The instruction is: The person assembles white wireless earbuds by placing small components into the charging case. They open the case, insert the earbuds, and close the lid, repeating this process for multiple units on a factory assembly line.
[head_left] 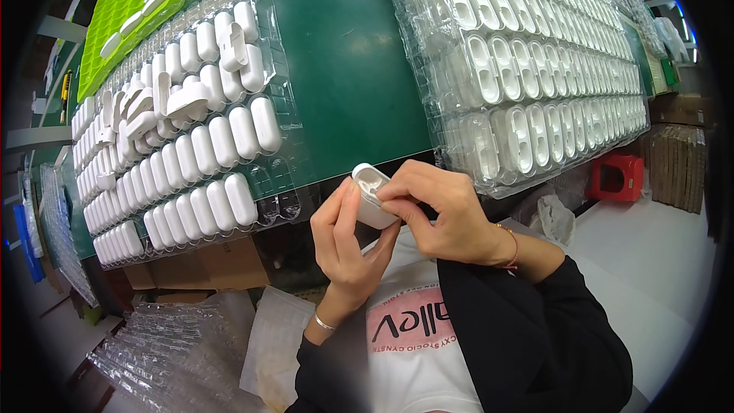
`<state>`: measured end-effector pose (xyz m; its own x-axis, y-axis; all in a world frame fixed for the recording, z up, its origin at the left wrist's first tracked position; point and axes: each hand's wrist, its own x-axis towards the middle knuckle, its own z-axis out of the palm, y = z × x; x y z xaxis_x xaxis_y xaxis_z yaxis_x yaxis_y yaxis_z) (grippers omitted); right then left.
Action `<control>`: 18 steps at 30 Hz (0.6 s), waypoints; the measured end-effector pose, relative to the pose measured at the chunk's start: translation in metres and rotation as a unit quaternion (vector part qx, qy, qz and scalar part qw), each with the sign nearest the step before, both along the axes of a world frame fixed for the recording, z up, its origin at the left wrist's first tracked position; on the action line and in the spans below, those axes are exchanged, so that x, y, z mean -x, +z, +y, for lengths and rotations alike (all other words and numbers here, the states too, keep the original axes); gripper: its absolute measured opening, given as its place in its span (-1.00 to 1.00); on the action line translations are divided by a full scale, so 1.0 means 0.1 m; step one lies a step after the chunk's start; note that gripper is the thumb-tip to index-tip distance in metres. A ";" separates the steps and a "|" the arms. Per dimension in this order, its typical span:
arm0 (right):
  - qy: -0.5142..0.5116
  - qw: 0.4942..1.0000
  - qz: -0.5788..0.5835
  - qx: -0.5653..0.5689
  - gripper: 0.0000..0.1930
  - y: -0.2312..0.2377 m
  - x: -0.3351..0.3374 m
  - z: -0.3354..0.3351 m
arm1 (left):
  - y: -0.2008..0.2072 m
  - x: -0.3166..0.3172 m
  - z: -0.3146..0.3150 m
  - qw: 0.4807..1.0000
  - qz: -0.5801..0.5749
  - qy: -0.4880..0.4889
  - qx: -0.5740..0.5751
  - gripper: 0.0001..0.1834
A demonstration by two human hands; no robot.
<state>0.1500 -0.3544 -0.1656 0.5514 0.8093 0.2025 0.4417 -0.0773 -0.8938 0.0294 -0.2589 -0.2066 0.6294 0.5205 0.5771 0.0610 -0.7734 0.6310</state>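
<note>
Close to my body, just off the near edge of the table, I hold a small white earbud charging case [375, 213] with a rounded shell and a hollowed inner part facing up. My left hand [348, 241] grips it from the left, fingers along its side and thumb underneath. On the other side, my right hand [440, 206] pinches at the case's right edge with thumb and forefinger. Whether a separate small part sits between those right fingertips is hidden.
At the left, a clear plastic tray [284, 176] carries rows of closed white cases and some loose white pieces. A tray of open white case parts [527, 138] lies at the right. Between them runs the green table top [344, 69]. A red stool [616, 177] stands at the right.
</note>
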 end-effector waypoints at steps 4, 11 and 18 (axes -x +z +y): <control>0.012 1.000 -0.001 0.007 -0.88 0.00 -0.03 -0.02 | 0.01 -0.04 0.01 1.000 -0.004 0.008 0.000 -0.21; 0.014 1.000 0.006 0.007 -0.86 0.03 -0.02 0.00 | 0.05 -0.02 0.01 1.000 -0.009 0.014 0.014 -0.21; -0.001 0.997 -0.058 -0.056 -0.82 0.03 0.01 0.02 | 0.05 0.03 0.06 1.000 -0.017 0.013 0.019 -0.15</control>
<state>0.1493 -0.3522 -0.1628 0.5200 0.7773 0.3541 0.5424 0.0198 -0.8399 0.0267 -0.2528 -0.2015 0.5951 0.5582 0.5782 0.0584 -0.7476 0.6616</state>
